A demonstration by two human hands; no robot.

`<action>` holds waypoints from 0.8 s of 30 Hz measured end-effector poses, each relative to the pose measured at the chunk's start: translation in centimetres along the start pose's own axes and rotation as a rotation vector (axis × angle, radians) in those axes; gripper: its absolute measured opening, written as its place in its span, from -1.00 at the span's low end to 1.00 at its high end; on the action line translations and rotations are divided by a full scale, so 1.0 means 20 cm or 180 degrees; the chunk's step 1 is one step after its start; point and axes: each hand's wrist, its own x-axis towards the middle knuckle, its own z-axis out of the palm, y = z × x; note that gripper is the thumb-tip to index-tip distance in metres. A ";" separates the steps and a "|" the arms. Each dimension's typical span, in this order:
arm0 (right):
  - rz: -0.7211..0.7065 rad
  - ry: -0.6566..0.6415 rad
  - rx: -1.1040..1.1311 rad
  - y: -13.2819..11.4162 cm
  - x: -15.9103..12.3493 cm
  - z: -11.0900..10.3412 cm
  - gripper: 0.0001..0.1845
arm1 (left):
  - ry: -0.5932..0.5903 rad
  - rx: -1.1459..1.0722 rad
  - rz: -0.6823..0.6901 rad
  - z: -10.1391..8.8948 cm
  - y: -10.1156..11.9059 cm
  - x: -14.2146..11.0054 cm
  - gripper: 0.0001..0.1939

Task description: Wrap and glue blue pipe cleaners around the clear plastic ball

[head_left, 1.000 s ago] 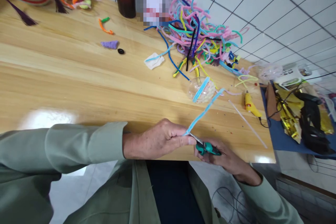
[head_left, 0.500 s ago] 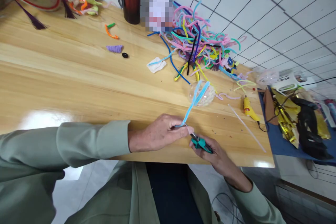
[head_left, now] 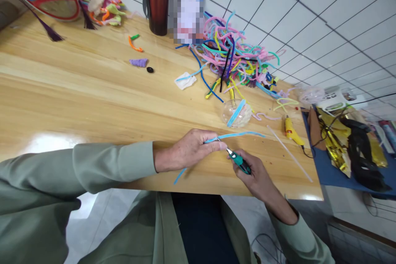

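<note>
My left hand (head_left: 193, 148) pinches a light blue pipe cleaner (head_left: 241, 134) between thumb and fingers, near the table's front edge. One length of it runs out to the right; a blue end (head_left: 179, 176) shows below my wrist, and the middle is hidden by the hand. My right hand (head_left: 252, 171) is wrapped around green-and-black pliers (head_left: 240, 162). The metal tips point up-left, just right of my left thumb and apart from the pipe cleaner. Beyond both hands, a short thick blue piece (head_left: 236, 113) lies across a clear round container (head_left: 227, 111).
A tangled pile of coloured pipe cleaners (head_left: 229, 53) lies by the tiled wall, with yellow-handled pliers (head_left: 213, 88) at its front. A yellow glue gun (head_left: 292, 131) and a thin clear stick (head_left: 291, 154) lie to the right. A dark bottle (head_left: 158, 4) stands at the back.
The held pipe cleaner's free length has swung from pointing away to pointing right. The pliers have drawn slightly back from my left thumb, and their tips now show clearly.
</note>
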 end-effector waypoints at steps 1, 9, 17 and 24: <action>-0.0049 0.0141 -0.0104 0.00 0.00 0.01 -0.90 | 0.0048 -0.0049 -0.0026 0.00 -0.01 0.00 -0.55; -0.0036 0.1247 -0.0488 0.00 0.06 0.08 -0.77 | 0.0291 0.0015 -0.0051 0.05 -0.07 0.01 -0.53; 0.0094 0.0639 -0.0064 0.01 0.00 0.03 -0.88 | 0.0470 -0.0422 -0.0158 -0.01 -0.06 0.03 -0.62; 0.0152 0.0439 -0.0010 0.02 0.01 0.05 -0.88 | 0.0749 -0.0774 -0.0189 -0.01 -0.03 0.04 -0.59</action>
